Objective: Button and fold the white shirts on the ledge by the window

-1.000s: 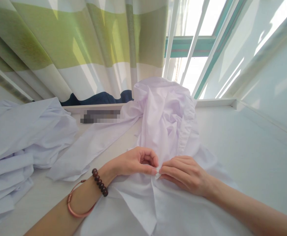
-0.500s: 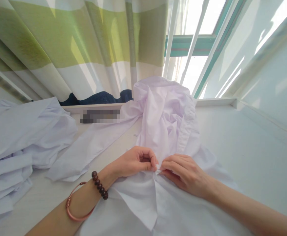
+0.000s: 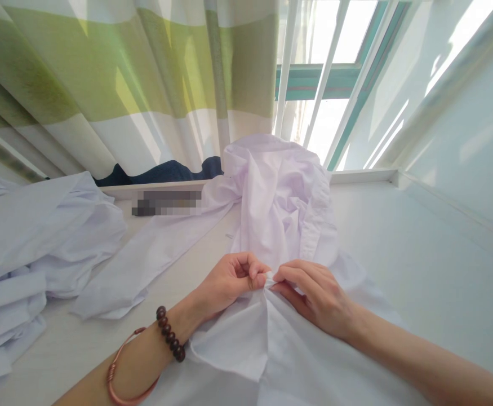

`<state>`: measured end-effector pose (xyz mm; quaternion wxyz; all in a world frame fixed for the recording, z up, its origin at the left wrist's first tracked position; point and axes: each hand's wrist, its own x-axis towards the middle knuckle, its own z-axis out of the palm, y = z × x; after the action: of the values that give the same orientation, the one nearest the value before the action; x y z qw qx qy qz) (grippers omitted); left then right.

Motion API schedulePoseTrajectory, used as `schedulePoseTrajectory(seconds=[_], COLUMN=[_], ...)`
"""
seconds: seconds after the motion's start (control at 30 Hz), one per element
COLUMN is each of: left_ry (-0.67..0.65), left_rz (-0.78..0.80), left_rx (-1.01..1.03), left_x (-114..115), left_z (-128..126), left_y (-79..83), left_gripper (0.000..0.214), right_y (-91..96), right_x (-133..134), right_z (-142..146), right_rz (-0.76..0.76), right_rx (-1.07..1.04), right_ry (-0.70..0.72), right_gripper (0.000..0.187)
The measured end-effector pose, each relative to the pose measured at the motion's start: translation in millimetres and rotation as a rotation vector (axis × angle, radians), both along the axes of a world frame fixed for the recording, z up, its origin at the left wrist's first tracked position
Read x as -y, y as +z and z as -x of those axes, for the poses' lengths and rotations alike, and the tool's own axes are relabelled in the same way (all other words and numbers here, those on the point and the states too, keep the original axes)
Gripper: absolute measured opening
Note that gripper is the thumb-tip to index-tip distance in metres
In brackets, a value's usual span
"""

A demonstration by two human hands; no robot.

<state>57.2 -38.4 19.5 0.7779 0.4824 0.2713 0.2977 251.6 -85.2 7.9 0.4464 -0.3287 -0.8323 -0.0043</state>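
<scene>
A thin white long-sleeved garment [image 3: 271, 220] lies spread before me, its far part bunched up and one sleeve [image 3: 157, 254] stretched out to the left. My left hand [image 3: 235, 282] pinches the garment's front edge between thumb and fingers; a dark bead bracelet and a copper-coloured bangle circle that wrist and forearm. Right beside it, my right hand [image 3: 314, 293] grips the same edge with its fingertips, and the two hands nearly touch. A small fold of cloth stands up between them. Any button there is hidden by the fingers.
More white cloth [image 3: 52, 231] lies heaped at the left on the pale tabletop [image 3: 423, 242]. A raised ledge runs along the back, with a blurred-out dark object [image 3: 165, 203] before it. Behind hang green-and-white curtains [image 3: 145, 73], next to a barred window [image 3: 314, 79].
The view has shifted a little, so the surroundings sit slightly further left. Both hands keep to the same spot on the cloth edge, with small finger movements.
</scene>
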Motion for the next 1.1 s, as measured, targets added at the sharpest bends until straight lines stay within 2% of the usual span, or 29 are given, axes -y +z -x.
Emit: schedulePoseTrajectory(seconds=[0.27, 0.53, 0.63, 0.73, 0.97, 1.1], left_ry=[0.124, 0.217, 0.21, 0.147, 0.187, 0.202], left_rz=[-0.207, -0.348, -0.489, -0.592, -0.594, -0.668], left_rx=[-0.112, -0.197, -0.283, -0.334, -0.344, -0.325], left_x=[-1.6, 3.3, 2.5, -0.1, 0.1, 2.7], left_z=[-0.9, -3.5, 1.2, 6.4, 2.5, 0.6], left_y=[0.2, -3.9, 0.8, 5.4, 3.3, 1.5], left_gripper=[0.014, 0.006, 0.009, 0.013, 0.009, 0.003], right_y=[2.4, 1.3, 0.7, 0.8, 1.5, -0.7], right_x=[0.2, -2.9, -3.9, -3.8, -3.1, -4.1], right_z=[0.1, -3.8, -5.4, -5.7, -4.7, -5.4], right_rz=[-0.001, -0.04, -0.029, -0.007, -0.007, 0.025], right_rx=[0.021, 0.071, 0.088, 0.091, 0.101, 0.084], right_ry=[-0.014, -0.037, -0.03, -0.023, -0.02, -0.025], right_gripper=[0.005, 0.007, 0.007, 0.007, 0.01, 0.009])
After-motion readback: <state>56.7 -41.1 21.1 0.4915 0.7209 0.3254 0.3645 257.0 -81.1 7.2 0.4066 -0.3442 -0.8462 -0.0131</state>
